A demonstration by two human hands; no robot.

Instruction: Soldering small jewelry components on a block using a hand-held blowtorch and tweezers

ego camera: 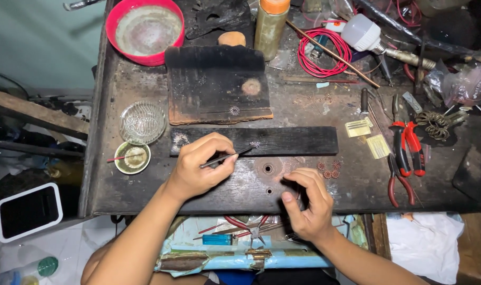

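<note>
Beside pliers [406, 148], small filigree pieces [329, 170]

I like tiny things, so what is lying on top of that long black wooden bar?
On the long black bar sits a small silvery filigree piece, touched by the tweezers held in the left hand. A pale smudge marks the bar's left end. The hand covers the bar's near edge there.

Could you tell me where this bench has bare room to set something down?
Bare patches: bench top below the small dish, and between the charred block and the pliers. The right end around the wire coil is crowded.
</note>
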